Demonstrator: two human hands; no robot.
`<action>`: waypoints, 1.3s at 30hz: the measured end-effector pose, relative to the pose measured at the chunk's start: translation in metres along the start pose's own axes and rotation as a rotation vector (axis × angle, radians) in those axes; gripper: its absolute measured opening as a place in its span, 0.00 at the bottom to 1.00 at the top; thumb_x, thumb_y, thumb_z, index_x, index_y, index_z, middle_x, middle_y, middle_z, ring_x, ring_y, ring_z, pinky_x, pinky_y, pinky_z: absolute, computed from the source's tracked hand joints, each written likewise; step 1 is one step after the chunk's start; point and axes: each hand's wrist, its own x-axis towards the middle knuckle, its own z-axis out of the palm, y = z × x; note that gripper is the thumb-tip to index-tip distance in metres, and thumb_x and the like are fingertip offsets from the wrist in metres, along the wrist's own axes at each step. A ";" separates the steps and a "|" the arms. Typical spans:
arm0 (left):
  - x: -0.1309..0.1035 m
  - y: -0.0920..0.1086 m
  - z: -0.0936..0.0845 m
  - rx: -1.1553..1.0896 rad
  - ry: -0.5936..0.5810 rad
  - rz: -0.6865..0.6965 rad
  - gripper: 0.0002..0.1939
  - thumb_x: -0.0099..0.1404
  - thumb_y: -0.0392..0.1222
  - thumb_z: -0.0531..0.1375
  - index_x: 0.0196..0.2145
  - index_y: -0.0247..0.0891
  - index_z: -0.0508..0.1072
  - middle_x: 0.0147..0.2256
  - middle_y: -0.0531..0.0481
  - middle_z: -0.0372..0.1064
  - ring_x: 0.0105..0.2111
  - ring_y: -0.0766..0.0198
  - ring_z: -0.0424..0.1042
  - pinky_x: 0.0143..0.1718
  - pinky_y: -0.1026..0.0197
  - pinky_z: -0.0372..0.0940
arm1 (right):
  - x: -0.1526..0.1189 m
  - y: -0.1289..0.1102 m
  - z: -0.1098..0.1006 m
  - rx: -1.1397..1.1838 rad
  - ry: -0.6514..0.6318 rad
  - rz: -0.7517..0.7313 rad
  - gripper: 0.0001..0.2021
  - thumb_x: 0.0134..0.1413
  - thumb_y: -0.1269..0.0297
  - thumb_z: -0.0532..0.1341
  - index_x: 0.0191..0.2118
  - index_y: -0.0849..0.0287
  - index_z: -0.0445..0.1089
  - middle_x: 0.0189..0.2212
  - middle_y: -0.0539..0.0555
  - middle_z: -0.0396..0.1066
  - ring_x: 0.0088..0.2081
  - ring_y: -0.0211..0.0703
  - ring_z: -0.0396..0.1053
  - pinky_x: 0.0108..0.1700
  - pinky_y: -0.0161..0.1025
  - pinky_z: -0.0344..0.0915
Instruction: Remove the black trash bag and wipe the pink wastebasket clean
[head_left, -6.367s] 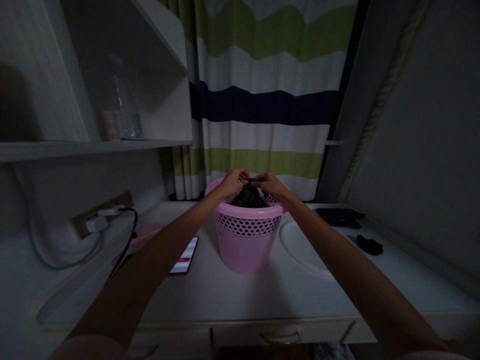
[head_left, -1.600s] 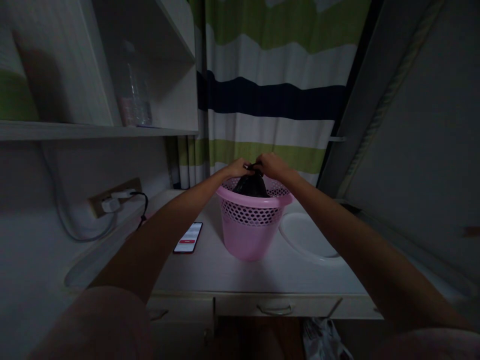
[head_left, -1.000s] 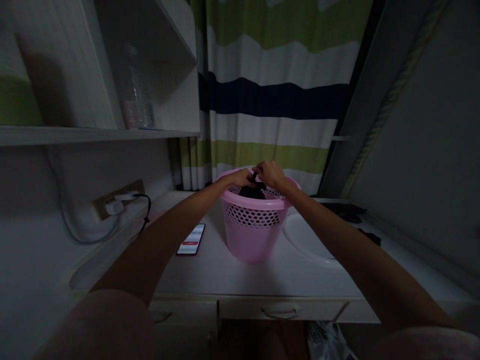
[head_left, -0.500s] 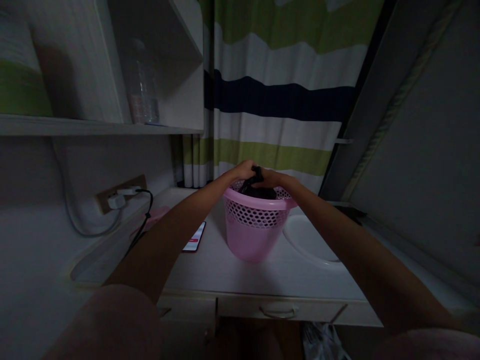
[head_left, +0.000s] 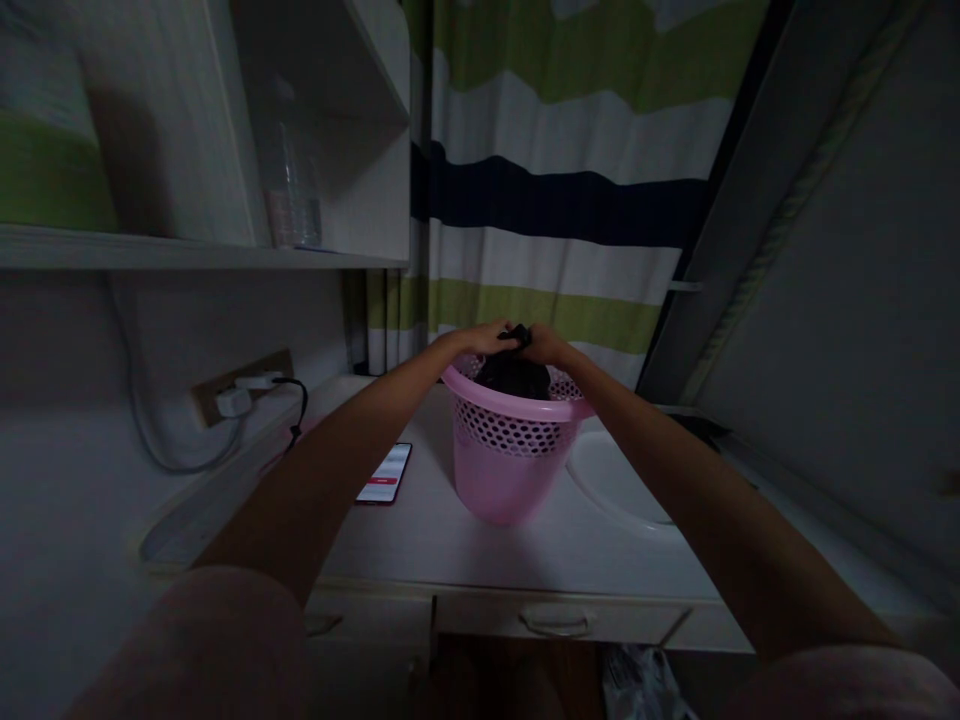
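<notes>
Firstly, one curtain, striped white, green and navy, hanging behind everything else. One white tabletop, drawers along its front edge, a handle on the middle one. One pale shelf, fixed above the tabletop at the left. One pink basket, upright on the tabletop in front of me, solid below, pierced with holes under the rim. One round white lid-like piece, flat on the tabletop just right of the basket, partly hidden by my right forearm. One black bag, the item in my hands: its body sits inside the basket, its gathered top drawn up above the rim. One left hand, mine, fingers clamped on that gathered top from the left. One right hand, also mine, fingers clamped on the same top from the right; whether it is knotted I cannot tell. One clear bottle, standing on the shelf. One phone, screen up and lit, left of the basket, partly covered by my left forearm. One white plug, in the wall socket at the left.
</notes>
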 end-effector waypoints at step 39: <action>0.097 -0.008 0.031 -0.113 0.438 0.072 0.10 0.58 0.31 0.53 0.36 0.28 0.71 0.36 0.43 0.71 0.38 0.61 0.68 0.42 0.60 0.61 | 0.067 0.077 -0.002 -0.153 0.280 0.039 0.16 0.49 0.72 0.52 0.45 0.67 0.64 0.42 0.63 0.68 0.44 0.48 0.64 0.45 0.39 0.60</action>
